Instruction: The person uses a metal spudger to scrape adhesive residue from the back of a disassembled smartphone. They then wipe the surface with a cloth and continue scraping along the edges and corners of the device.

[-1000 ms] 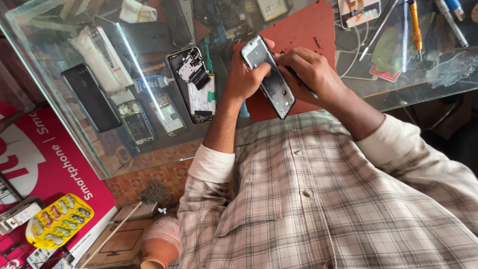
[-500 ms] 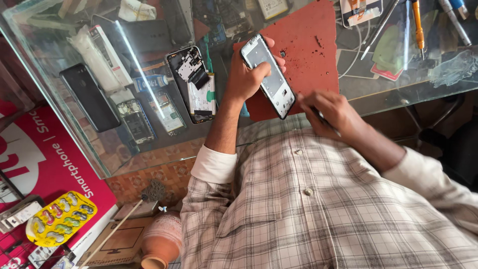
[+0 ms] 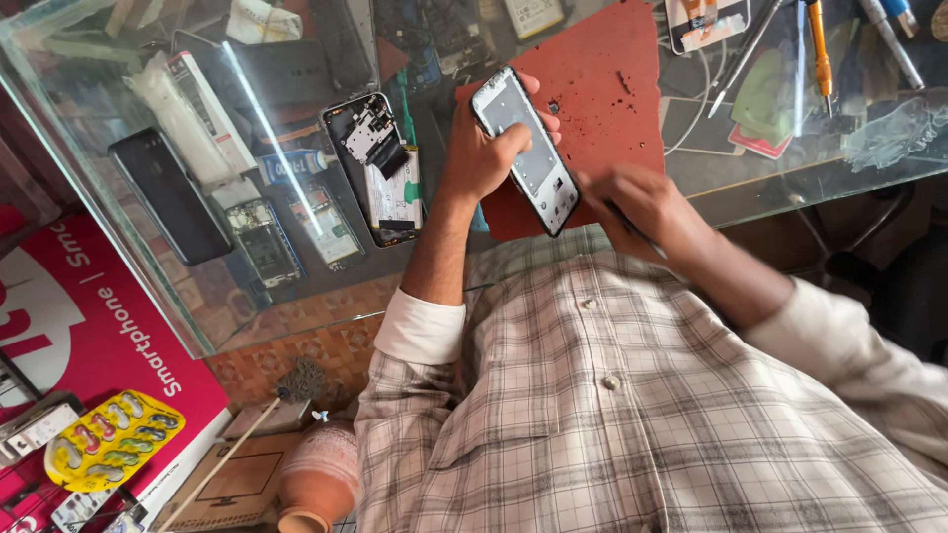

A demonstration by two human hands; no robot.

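The left hand (image 3: pixel 486 153) is gripping a phone (image 3: pixel 525 151) around its edges, thumb lying across the face, and holding it tilted above the red mat (image 3: pixel 602 109). A second ago both hands were meeting on the phone; half a second ago the right hand had dropped away toward the chest. Now the right hand (image 3: pixel 632 207) is coming back up and is sitting just beside the phone's lower corner, near enough that touching cannot be ruled out. It is blurred with motion, its fingers curled narrow around what looks like a thin dark tool, though the blur is making that hard to tell.

The phone itself is staying in nearly the same place in the left hand, turned a little more upright than a second ago.

Just left of the left hand, an opened phone (image 3: pixel 378 168) with its insides showing is lying on the glass counter (image 3: pixel 178 296), unmoved across the frames. Further left, a black phone (image 3: pixel 170 197) is lying under the glass. Beyond the right hand, well apart, an orange screwdriver (image 3: pixel 820 44) is resting on the counter.
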